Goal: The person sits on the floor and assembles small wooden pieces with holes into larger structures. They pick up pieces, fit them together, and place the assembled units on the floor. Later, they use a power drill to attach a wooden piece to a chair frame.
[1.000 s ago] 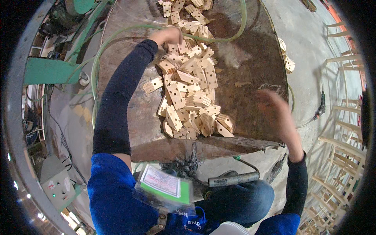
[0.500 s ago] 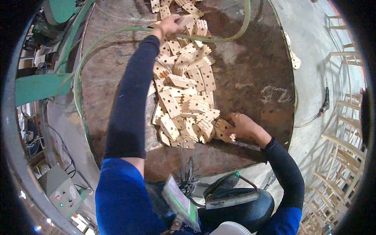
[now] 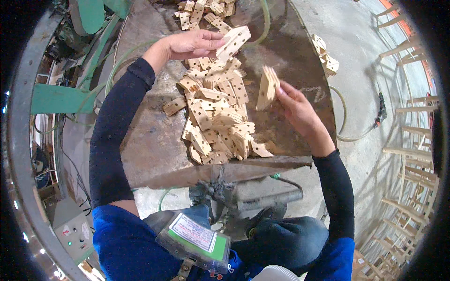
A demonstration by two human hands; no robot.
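My left hand [image 3: 199,44] pinches a pale wooden block with drilled holes [image 3: 233,41] and holds it up over the far part of a heap. In my right hand [image 3: 295,105] is a second piece, a stack-like wooden block with a jagged, finger-cut end [image 3: 268,89], raised above the bare brown surface right of the heap. Between and below the hands lies the heap of similar drilled wooden blocks [image 3: 220,114]. One block [image 3: 174,106] rests at its left edge, and a smaller group of blocks [image 3: 211,10] lies at the far end.
The blocks lie on a worn brown tabletop [image 3: 154,136]. A pale green hose [image 3: 266,21] crosses its far side. Green machinery [image 3: 61,98] and a grey control box [image 3: 70,229] stand at left. On the floor at right are an air tool [image 3: 380,110] and wooden frames [image 3: 408,187].
Both hands have lifted blocks off the heap. My left hand has come nearer; my right has moved away from me, up from the heap's near right corner. The view has shifted.
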